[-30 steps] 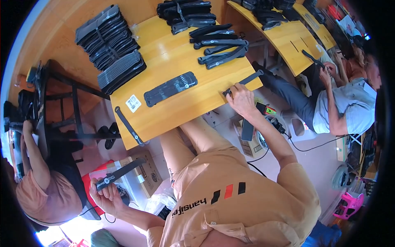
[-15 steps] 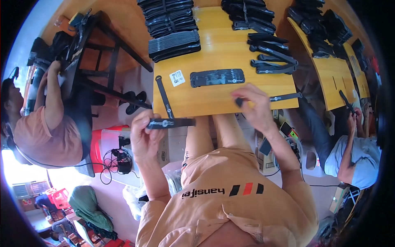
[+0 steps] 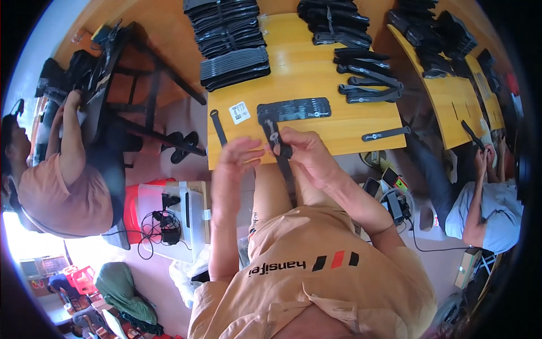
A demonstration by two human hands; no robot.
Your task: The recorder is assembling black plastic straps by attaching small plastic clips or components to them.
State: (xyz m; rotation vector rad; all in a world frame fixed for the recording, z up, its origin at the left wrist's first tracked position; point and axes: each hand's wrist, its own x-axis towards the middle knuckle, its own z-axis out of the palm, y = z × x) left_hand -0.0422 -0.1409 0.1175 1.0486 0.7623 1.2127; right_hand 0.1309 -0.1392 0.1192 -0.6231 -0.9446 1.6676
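Observation:
Just over the near edge of the yellow table [image 3: 333,134], my right hand [image 3: 312,158] pinches a black strap [image 3: 274,134] that carries a light printed mark. The strap's upper end overlaps a flat stack of black straps [image 3: 305,107], and a dark length dangles below my fingers. My left hand [image 3: 240,158] is beside it, fingers apart and slightly blurred, holding nothing visible. Behind that hand a single black strap [image 3: 217,123] lies on the table, its lower part hidden. Another single strap [image 3: 385,134] lies near the right edge. A white label [image 3: 239,112] sits left of the flat stack.
Tall piles of black straps [image 3: 234,68] stand at the back left, with bundled straps [image 3: 334,22] and looser strap groups [image 3: 370,79] at the back right. People work at a dark table on the left and another yellow table [image 3: 446,107] on the right. A clear bin [image 3: 192,220] stands below.
The strap has passed from my left hand to my right, which moved left to the middle. My left hand has let go and opened. The view has shifted slightly.

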